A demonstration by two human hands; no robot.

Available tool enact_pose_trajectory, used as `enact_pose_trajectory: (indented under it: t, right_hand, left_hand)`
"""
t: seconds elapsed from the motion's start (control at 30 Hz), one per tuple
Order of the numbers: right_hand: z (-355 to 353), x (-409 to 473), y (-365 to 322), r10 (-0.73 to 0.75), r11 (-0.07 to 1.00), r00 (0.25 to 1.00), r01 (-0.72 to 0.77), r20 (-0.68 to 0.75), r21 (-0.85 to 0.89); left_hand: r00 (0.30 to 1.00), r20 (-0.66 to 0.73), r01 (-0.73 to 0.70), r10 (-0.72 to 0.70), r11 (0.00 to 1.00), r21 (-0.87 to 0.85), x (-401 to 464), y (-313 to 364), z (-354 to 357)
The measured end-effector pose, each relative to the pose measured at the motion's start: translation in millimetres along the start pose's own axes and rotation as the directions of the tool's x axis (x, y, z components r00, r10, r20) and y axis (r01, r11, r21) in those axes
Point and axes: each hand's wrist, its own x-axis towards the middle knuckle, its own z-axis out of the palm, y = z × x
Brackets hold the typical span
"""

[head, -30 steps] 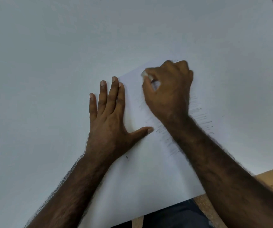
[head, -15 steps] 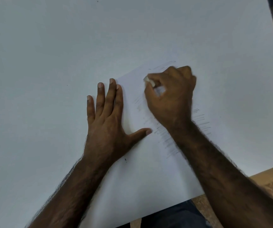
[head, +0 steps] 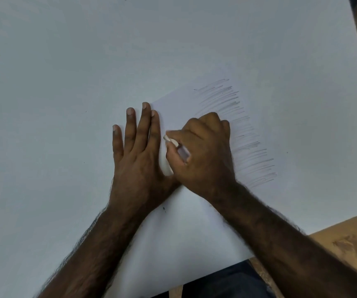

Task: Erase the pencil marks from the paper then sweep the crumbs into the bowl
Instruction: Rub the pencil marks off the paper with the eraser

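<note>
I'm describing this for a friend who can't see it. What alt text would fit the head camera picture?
A person's right hand pinches a small white eraser against a sheet of paper on a white table, while the left hand lies flat, fingers spread, on the sheet's left edge. Grey pencil marks cover the paper to the right of the hands.

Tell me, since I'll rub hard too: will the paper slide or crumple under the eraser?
Probably thin and floppy: the paper lies flat on the smooth table. It would likely slide, so the left hand presses it while the right hand rubs with the eraser.
</note>
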Motion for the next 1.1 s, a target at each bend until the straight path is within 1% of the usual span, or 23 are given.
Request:
enact_pose_trajectory:
  t: [0.03, 0.07, 0.13, 0.2, 0.23, 0.27, 0.37, 0.4, 0.43, 0.5, 0.57, 0.6, 0.67, 0.73, 0.8, 0.87, 0.93, 1.0, 1.03, 1.1]
  right_hand:
    - [-2, 1, 3, -0.008, 1.0, 1.0, 0.008, -0.002, -0.013]
    - [-5, 6, 10, 0.017, 0.999, 0.999, -0.019, -0.035, -0.042]
    - [-11, 19, 28, 0.131, 0.985, 0.982, -0.144, -0.136, -0.094]
    - [-14, 25, 36, 0.215, 0.968, 0.959, -0.234, -0.184, -0.089]
    - [-12, 23, 30, 0.21, 0.971, 0.962, -0.226, -0.172, -0.078]
    - [-9, 17, 21, 0.172, 0.981, 0.976, -0.182, -0.137, -0.067]
    - [-2, -4, -2, 0.013, 1.0, 1.0, -0.013, -0.006, -0.014]
    - [-3, -4, 0, 0.005, 1.0, 1.0, -0.005, 0.0, -0.021]
    - [-5, -1, 6, 0.027, 0.999, 0.999, -0.028, -0.024, -0.045]
    - [-11, 12, 23, 0.132, 0.984, 0.984, -0.144, -0.117, -0.103]
    - [-16, 21, 34, 0.23, 0.962, 0.957, -0.251, -0.179, -0.108]
    - [-16, 21, 33, 0.245, 0.96, 0.952, -0.265, -0.183, -0.094]
    - [-11, 12, 18, 0.198, 0.976, 0.969, -0.209, -0.145, -0.062]
    - [-5, -2, 1, 0.114, 0.993, 0.992, -0.116, -0.062, -0.024]
    - [-5, -7, -2, 0.066, 0.998, 0.998, -0.066, -0.023, -0.018]
    - [-9, 0, 10, 0.097, 0.993, 0.992, -0.101, -0.076, -0.057]
    - [-15, 13, 27, 0.197, 0.971, 0.968, -0.215, -0.158, -0.108]
    - [-15, 18, 32, 0.26, 0.955, 0.949, -0.28, -0.179, -0.098]
    - [-14, 16, 27, 0.248, 0.961, 0.954, -0.264, -0.168, -0.078]
    - [-6, 4, 8, 0.158, 0.986, 0.983, -0.162, -0.094, -0.038]
  left_hand:
    - [1.0, 0.002, 0.002, -0.002, 1.0, 0.002, 0, 0, 0]
    - [1.0, 0.01, 0.009, -0.009, 1.0, 0.01, 0, 0, 0]
    - [1.0, 0.02, 0.023, -0.023, 0.999, 0.026, 1, 1, 0]
    - [0.999, 0.018, 0.03, -0.03, 0.999, 0.034, 1, 1, 0]
    - [0.999, 0.018, 0.029, -0.029, 0.999, 0.033, 1, 0, 0]
    - [1.0, 0.014, 0.024, -0.025, 0.999, 0.029, 1, 0, 0]
    - [1.0, -0.015, -0.008, 0.008, 1.0, 0.01, 0, -2, 2]
    - [1.0, -0.018, -0.007, 0.007, 1.0, 0.008, 0, -2, 2]
    - [1.0, -0.011, 0.003, -0.003, 1.0, 0.011, 0, -2, 1]
    - [1.0, 0.006, 0.018, -0.018, 1.0, 0.025, 0, -1, 1]
    - [1.0, 0.009, 0.02, -0.02, 0.999, 0.032, 1, 0, 1]
    - [1.0, 0.011, 0.021, -0.021, 0.999, 0.03, 1, 0, 0]
    - [1.0, 0.014, 0.023, -0.024, 0.999, 0.026, 1, 0, 0]
    - [1.0, 0.011, 0.01, -0.011, 1.0, 0.018, 0, 0, 0]
    - [1.0, 0.008, 0.002, -0.002, 1.0, 0.01, 0, 0, -1]
    - [1.0, 0.023, 0.019, -0.019, 1.0, 0.02, 1, 0, -2]
    - [0.999, 0.029, 0.026, -0.026, 0.999, 0.029, 1, 1, -2]
    - [0.999, 0.028, 0.026, -0.027, 0.999, 0.027, 1, 1, -2]
    - [0.999, 0.03, 0.027, -0.028, 0.999, 0.026, 1, 1, -2]
    - [0.999, 0.023, 0.023, -0.024, 1.0, 0.018, 1, 1, -2]
